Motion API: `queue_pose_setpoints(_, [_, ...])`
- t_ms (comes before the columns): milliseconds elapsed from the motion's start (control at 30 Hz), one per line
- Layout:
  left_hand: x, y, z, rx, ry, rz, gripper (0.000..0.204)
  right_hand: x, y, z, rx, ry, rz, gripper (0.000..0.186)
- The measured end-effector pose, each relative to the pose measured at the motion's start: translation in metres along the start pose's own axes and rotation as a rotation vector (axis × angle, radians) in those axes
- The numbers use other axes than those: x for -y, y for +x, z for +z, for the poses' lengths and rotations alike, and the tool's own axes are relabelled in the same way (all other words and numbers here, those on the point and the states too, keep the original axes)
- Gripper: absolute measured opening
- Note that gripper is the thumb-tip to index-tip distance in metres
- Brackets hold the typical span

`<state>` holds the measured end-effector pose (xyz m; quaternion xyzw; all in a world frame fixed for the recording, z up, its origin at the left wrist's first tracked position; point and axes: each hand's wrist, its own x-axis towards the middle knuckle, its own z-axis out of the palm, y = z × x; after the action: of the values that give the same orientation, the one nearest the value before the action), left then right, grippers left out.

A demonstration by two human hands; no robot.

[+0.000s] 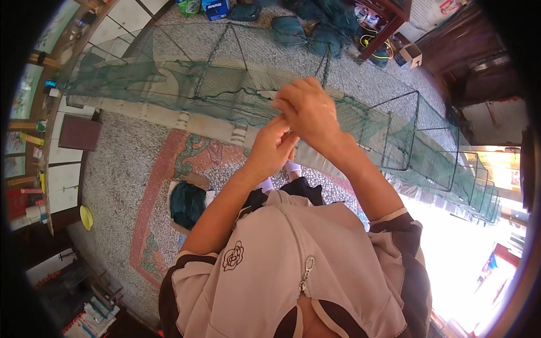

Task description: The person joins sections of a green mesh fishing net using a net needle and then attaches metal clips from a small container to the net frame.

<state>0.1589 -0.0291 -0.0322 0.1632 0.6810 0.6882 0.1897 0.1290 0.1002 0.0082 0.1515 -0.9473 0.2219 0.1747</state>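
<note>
A long green mesh net cage (225,84) on dark rectangular frames stretches across the view, over a pale bench-like support (194,121). My left hand (270,146) and my right hand (307,110) meet in front of it at the centre, both with fingers bent and pinched. My right hand is higher, its fingertips at those of my left hand. Whatever they hold is too small or hidden to make out.
A dark green bundle (189,205) lies on the speckled floor (112,186). Beyond the cage are more bundles (287,31), a red-brown table (389,22) and a cardboard box (411,56). Cabinets (63,186) stand left; a bright doorway (468,253) is right.
</note>
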Motion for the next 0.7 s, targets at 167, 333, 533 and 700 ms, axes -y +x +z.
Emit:
queue_pose_setpoints(167, [-0.006,-0.003,-0.004,0.012,0.209,-0.066,0.009,0.032,0.017,-0.010,-0.200,0.738,0.032,0.009])
queue_pose_setpoints(333, [-0.014,-0.001,0.005,-0.028,0.054,-0.049,0.016,0.038,0.018,-0.075,-0.382,1.022,-0.054,0.012])
queue_pose_setpoints(533, [-0.001,0.003,0.013,-0.077,-0.061,0.016,0.023,0.038,-0.001,-0.147,-0.414,1.549,-0.147,0.026])
queue_pose_setpoints(700, [0.002,0.005,0.020,-0.123,-0.130,0.062,0.026,0.027,-0.015,-0.204,-0.255,1.869,-0.224,0.016])
